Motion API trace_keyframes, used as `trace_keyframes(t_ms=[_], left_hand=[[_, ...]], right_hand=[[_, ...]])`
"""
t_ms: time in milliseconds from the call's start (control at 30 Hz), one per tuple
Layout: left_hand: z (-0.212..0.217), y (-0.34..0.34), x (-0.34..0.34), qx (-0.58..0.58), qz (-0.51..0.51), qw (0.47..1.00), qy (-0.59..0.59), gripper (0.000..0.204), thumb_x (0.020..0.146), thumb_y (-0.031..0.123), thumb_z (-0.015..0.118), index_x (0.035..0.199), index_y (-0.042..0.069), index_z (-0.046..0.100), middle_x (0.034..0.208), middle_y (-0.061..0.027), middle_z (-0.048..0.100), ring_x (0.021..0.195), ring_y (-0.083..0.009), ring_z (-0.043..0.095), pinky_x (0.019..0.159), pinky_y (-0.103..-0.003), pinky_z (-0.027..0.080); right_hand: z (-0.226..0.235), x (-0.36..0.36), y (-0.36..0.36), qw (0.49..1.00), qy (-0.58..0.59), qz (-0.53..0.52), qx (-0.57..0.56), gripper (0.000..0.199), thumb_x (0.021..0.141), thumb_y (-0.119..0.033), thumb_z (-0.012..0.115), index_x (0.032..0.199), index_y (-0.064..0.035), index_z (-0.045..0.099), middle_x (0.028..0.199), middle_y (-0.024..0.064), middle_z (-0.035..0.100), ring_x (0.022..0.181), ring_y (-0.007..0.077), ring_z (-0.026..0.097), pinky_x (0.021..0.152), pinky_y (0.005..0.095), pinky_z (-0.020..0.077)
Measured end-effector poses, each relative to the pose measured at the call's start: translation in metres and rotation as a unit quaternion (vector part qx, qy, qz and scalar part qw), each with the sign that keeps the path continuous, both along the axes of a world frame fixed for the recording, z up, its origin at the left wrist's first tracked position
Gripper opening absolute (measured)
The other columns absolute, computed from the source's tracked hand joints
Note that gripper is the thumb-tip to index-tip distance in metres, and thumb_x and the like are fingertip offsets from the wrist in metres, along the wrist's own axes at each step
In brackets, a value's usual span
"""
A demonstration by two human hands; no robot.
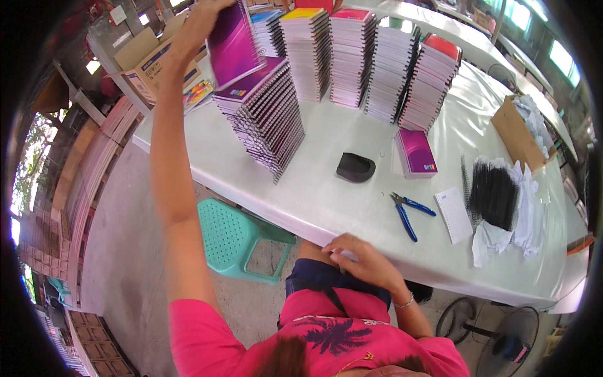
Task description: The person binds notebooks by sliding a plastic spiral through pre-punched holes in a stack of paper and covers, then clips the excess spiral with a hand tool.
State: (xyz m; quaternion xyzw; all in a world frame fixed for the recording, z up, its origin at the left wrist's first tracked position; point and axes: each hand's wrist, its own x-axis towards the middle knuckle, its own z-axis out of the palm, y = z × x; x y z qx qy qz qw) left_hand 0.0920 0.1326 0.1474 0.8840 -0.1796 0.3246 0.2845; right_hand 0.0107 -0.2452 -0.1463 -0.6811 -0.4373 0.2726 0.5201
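Observation:
My left hand [204,19] reaches up to the far left, closed on the top edge of a purple spiral notebook [233,47]. That notebook is tilted upright over a tall stack of purple spiral notebooks [267,119]. At the table's near edge, over my lap, my right hand [367,261] is curled, with a small pale thing partly showing between its fingers. A black rounded object [356,168], blue-handled cutting pliers [408,213] and a small pile of purple covers [416,154] lie on the white table [326,207].
Tall notebook stacks with yellow [306,56], red [352,56] and other covers line the back. Black spiral coils [494,195] lie on crumpled paper by a lined sheet [453,215]. Cardboard boxes [151,69], a green stool [229,235] and a fan [509,345] stand around.

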Motion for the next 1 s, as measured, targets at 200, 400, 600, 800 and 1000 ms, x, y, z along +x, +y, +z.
trace_keyframes(t_ms=[200,400,600,800,1000], left_hand=[[-0.034,0.003,0.057,0.179,-0.018,0.977,0.113,0.043,0.095,0.022,0.035,0.105,0.009,0.075,0.108,-0.0135,0.069,0.102,-0.026,0.061,0.099,-0.034,0.043],[-0.074,-0.001,0.06,0.161,0.003,0.964,0.21,0.044,0.095,0.027,0.038,0.096,0.008,0.077,0.112,-0.0144,0.063,0.107,-0.0274,0.059,0.099,-0.035,0.042],[-0.083,-0.007,0.052,0.161,0.084,0.951,0.251,0.04,0.089,0.04,0.055,0.107,0.01,0.075,0.113,-0.0131,0.058,0.112,-0.0268,0.055,0.1,-0.037,0.041],[-0.079,-0.005,0.05,0.235,0.031,0.937,0.258,0.029,0.085,0.028,0.069,0.106,0.008,0.069,0.112,-0.0098,0.062,0.112,-0.0241,0.056,0.103,-0.036,0.039],[-0.076,-0.002,0.054,0.247,0.03,0.931,0.268,0.037,0.087,0.037,0.068,0.113,0.011,0.068,0.118,-0.0098,0.06,0.115,-0.0262,0.055,0.105,-0.038,0.039]], right_hand=[[-0.031,-0.016,0.006,0.998,-0.008,0.053,-0.035,0.024,0.093,-0.013,0.062,0.114,-0.0037,0.067,0.103,0.0107,0.063,0.093,0.0231,0.061,0.086,0.0342,0.0478],[-0.057,-0.009,0.0,0.996,-0.017,0.056,-0.072,0.026,0.095,-0.017,0.059,0.116,-0.0028,0.063,0.112,0.0184,0.062,0.106,0.0362,0.057,0.094,0.0418,0.0452],[-0.055,-0.006,0.002,0.994,0.01,0.062,-0.089,0.027,0.095,-0.018,0.059,0.118,-0.0026,0.062,0.114,0.0193,0.063,0.108,0.0367,0.057,0.095,0.042,0.0445],[-0.05,-0.001,0.018,0.994,-0.035,0.104,-0.029,0.027,0.096,-0.018,0.059,0.118,-0.0034,0.062,0.107,0.0153,0.061,0.1,0.0317,0.059,0.089,0.0385,0.0468],[-0.029,0.01,0.029,0.99,0.036,0.135,-0.019,0.026,0.098,-0.02,0.057,0.117,-0.0031,0.062,0.105,0.0149,0.06,0.101,0.0305,0.058,0.088,0.0379,0.0467]])
